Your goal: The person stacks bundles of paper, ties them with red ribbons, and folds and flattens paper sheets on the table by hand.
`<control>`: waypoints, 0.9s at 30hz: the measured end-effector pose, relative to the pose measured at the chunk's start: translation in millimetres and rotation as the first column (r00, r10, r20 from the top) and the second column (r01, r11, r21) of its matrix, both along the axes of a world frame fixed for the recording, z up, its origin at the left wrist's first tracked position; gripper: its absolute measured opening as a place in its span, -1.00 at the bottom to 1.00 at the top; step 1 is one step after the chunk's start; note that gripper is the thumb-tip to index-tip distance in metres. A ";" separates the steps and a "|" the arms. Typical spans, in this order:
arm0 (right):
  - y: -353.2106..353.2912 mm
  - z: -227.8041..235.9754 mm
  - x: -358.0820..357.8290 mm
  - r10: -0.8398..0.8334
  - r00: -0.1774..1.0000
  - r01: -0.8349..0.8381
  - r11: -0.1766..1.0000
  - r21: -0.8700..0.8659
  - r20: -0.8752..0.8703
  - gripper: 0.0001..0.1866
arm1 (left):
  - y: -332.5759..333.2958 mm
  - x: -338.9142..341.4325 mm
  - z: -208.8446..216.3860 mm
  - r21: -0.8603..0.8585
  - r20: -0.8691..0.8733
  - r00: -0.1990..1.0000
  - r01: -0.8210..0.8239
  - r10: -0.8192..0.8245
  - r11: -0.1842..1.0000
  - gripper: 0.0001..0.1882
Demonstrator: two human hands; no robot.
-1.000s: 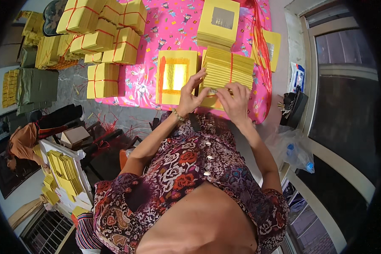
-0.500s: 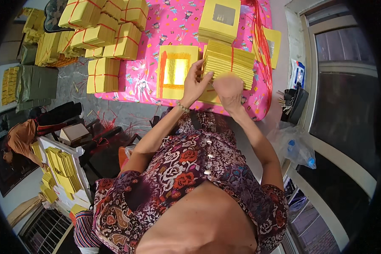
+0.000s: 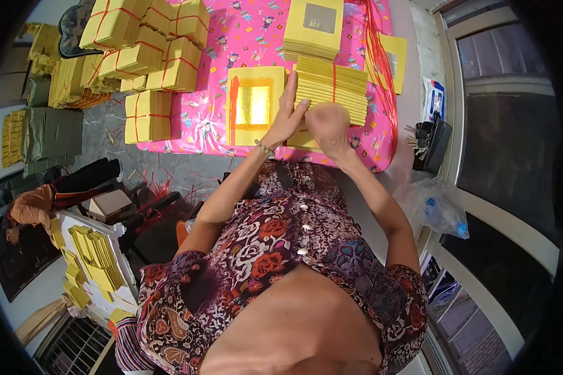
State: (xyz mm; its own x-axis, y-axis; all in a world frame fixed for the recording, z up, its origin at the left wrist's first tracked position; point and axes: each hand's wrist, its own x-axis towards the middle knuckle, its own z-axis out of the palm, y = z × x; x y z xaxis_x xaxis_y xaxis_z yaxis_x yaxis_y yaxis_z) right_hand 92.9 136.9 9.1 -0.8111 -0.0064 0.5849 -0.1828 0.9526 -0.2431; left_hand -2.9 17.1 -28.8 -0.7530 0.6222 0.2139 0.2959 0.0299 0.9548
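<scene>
A stack of yellow paper sheets (image 3: 350, 94), its layered edges showing, lies on a pink patterned table cover with a red string down its middle. My left hand (image 3: 286, 120) rests flat along the stack's left side, fingers stretched out, thumb toward the near edge. At the near edge is my right hand (image 3: 328, 128); it is blurred, so its fingers cannot be made out. To the left of my left hand lies a flat yellow sheet (image 3: 234, 136) with a shiny gold square and an orange painted border. Behind the stack stands a taller pile of yellow sheets (image 3: 294, 28) with a grey square on top.
Red-tied yellow bundles (image 3: 181, 62) are heaped at the far left. Long red strings (image 3: 381, 69) hang along the pink cover's (image 3: 231, 37) right side. A clear plastic bag (image 3: 441, 209) is by the window frame; a white table (image 3: 128, 275) with yellow paper stands lower left.
My left hand's fingers have straightened along the stack's side. My right hand has stayed near the front edge. The whole view has shifted slightly.
</scene>
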 end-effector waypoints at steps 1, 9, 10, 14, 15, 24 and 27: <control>1.0 -0.5 -1.0 0.004 1.000 -0.004 1.000 -0.028 -0.007 -0.86 | 2.1 0.5 0.9 0.019 0.049 0.998 0.034 -0.035 0.999 -0.23; 1.4 -0.8 -2.8 0.039 0.999 -0.041 0.986 -0.159 -0.013 -0.85 | 2.8 3.6 -1.2 0.031 0.119 0.991 0.065 -0.069 0.997 -0.24; 0.8 -0.1 -2.5 0.033 0.999 -0.031 0.984 -0.174 0.006 -0.86 | 2.1 3.8 -1.2 0.033 0.125 0.990 0.065 -0.069 0.997 -0.25; 1.2 -1.0 -5.0 0.018 0.999 -0.011 0.980 -0.198 0.032 -0.86 | 3.8 3.1 -1.7 0.077 0.200 0.975 0.077 -0.091 0.994 -0.25; 0.4 -1.4 -5.7 0.010 0.999 -0.004 0.981 -0.196 0.031 -0.86 | 4.1 3.2 -1.7 0.086 0.209 0.975 0.064 -0.081 0.994 -0.25; 21.8 -2.0 36.1 -0.327 0.944 0.323 0.900 -0.294 0.036 -0.66 | -2.2 1.8 9.6 0.033 0.205 0.977 0.054 -0.060 0.998 -0.22; 42.1 -16.3 45.6 -0.490 0.866 0.450 0.684 -0.574 0.096 -0.61 | 3.8 -1.4 20.8 0.111 0.425 0.905 -0.051 -0.001 0.993 -0.16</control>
State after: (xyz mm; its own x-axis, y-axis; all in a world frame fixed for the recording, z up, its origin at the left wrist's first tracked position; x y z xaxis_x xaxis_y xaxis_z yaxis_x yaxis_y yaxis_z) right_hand 138.5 179.0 -7.2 -0.5790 0.7096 0.4016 0.2182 0.6094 -0.7622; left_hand -4.3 20.9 -8.0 -0.8034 0.5926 -0.0588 -0.1365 -0.0871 0.9868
